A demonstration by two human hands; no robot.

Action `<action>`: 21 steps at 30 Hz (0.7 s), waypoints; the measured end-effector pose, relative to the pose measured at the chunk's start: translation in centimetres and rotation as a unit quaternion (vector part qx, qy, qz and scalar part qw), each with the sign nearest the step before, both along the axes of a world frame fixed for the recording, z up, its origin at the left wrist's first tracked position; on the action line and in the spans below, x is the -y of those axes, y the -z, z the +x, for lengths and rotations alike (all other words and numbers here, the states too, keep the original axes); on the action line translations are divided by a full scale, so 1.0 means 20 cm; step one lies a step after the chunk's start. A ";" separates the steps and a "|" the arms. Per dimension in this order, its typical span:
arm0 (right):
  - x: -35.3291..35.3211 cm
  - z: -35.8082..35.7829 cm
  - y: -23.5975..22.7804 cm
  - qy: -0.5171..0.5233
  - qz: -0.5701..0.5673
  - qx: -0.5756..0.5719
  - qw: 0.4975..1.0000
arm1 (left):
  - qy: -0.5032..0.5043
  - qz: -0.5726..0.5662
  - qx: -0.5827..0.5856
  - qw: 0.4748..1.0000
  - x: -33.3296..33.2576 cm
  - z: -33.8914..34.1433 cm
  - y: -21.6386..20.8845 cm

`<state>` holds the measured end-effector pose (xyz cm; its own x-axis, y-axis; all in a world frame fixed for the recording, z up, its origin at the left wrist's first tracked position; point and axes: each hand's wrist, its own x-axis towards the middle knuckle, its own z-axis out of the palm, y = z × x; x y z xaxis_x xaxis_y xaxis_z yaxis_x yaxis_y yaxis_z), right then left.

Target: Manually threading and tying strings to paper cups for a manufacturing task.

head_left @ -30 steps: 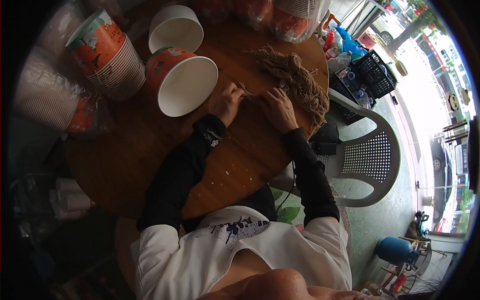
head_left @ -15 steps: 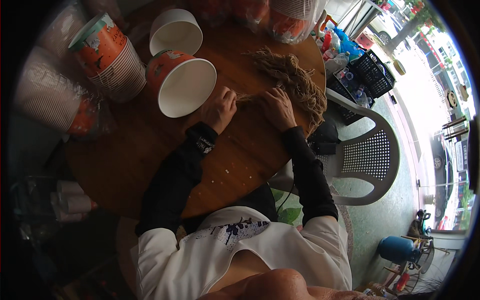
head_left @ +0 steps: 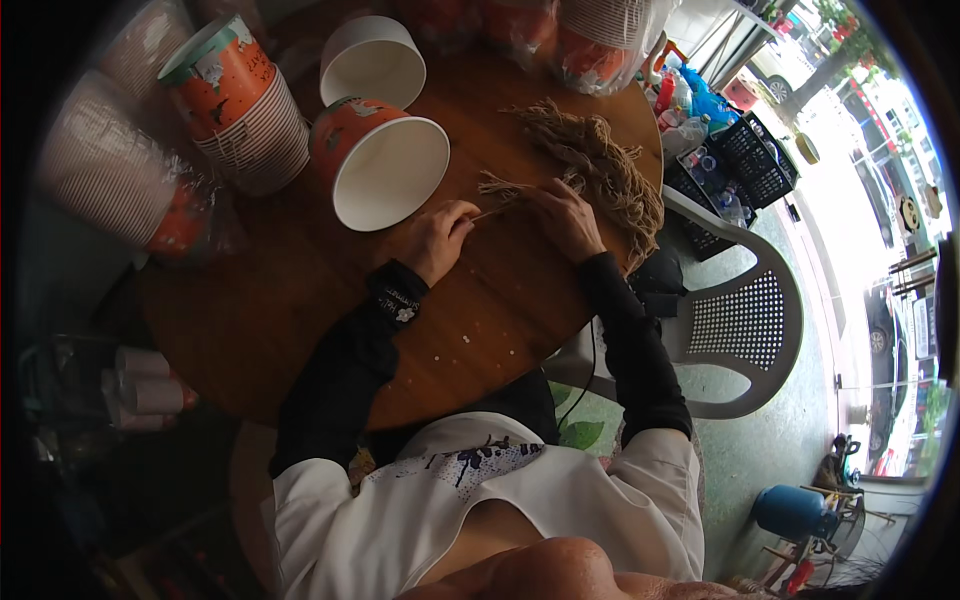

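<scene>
My left hand (head_left: pixel 438 243) is closed in a pinch over the table, below the nearer paper tub (head_left: pixel 335 140). A thin tan strand (head_left: pixel 488 212) runs from its fingertips toward my right hand (head_left: pixel 570 222). That hand's fingers are closed on a small bunch of tan strands (head_left: pixel 497 187), whose loose ends stick out to the left. Just beyond my right hand lies a tangled heap of the same string-like strands (head_left: pixel 598 160). The nearer tub is orange outside and white inside, tipped with its mouth toward me. A second white-lined tub (head_left: pixel 372 72) lies behind it.
Stacked orange paper tubs (head_left: pixel 250 120) and wrapped stacks (head_left: pixel 110 175) crowd the left of the round wooden table (head_left: pixel 240 330). More wrapped tubs (head_left: pixel 600 45) stand at the far edge. A grey plastic chair (head_left: pixel 745 315) and black crates (head_left: pixel 750 160) are on the right.
Both hands have come slightly nearer to me. The small bunch and a single strand between the hands show more plainly now. The whole view has shifted a little.
</scene>
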<state>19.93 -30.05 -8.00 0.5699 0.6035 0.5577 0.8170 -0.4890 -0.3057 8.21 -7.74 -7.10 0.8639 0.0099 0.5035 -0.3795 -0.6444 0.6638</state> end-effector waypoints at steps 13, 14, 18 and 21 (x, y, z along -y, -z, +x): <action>0.11 0.44 0.05 0.098 0.038 -0.020 0.994 | -0.109 -0.201 -0.087 0.970 -0.54 -0.69 0.03; 0.10 0.43 0.04 0.109 0.039 0.032 0.993 | -0.128 -0.185 -0.108 0.968 -0.56 -0.74 0.02; -0.17 0.13 -0.04 0.017 0.172 -0.072 0.982 | -0.103 -0.072 -0.074 0.989 -0.43 -0.74 -0.04; -0.48 -0.39 -0.25 -0.220 0.188 -0.396 0.872 | -0.090 0.105 0.045 0.989 -0.31 -0.65 -0.18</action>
<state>12.10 -20.45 -3.06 0.6257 0.7202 0.2996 0.3602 0.0740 -0.9299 -4.85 -1.48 -3.47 0.8094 0.0466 0.5854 -0.2971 -0.8274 0.4765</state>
